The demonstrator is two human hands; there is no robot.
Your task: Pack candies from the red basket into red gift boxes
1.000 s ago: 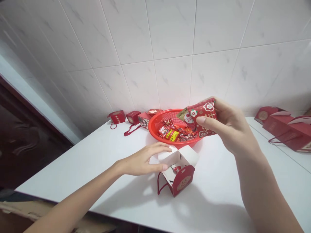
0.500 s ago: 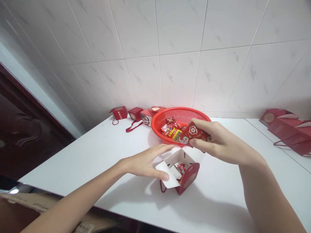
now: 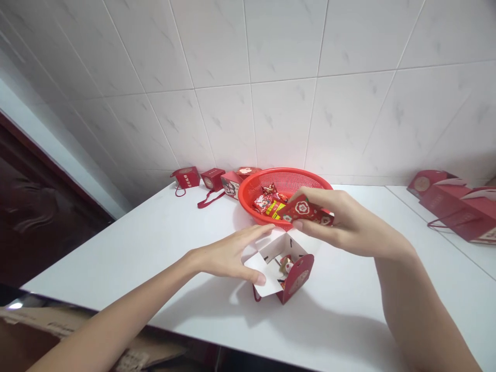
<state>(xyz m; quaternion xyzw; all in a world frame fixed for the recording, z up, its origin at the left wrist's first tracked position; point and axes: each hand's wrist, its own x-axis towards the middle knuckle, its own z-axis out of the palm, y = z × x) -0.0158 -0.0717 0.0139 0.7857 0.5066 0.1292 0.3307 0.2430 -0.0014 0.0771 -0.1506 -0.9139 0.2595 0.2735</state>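
An open red gift box [image 3: 298,281] with white inner flaps stands on the white table, some wrapped sweets [image 3: 287,264] inside it. My left hand [image 3: 232,257] steadies this box from the left, its thumb on a white flap and the fingers along the far side. Above the box's far edge, my right hand [image 3: 352,222] grips a small red flower-patterned carton [image 3: 304,209], tilted down to the left. Just behind is a red plastic colander [image 3: 248,204] with red and yellow sweet packets [image 3: 267,204] in it, partly hidden by the carton.
Several red gift boxes [image 3: 187,177] line the wall left of the colander, one trailing a ribbon handle [image 3: 209,200]. More red boxes [image 3: 453,206] stand at the far right. A brown cardboard box [image 3: 42,320] sits below the table's front edge, under my left arm.
A gold-and-red piece now shows inside the gift box, where a red packet showed before. The carton in my right hand is tilted slightly differently; my left hand keeps its hold.
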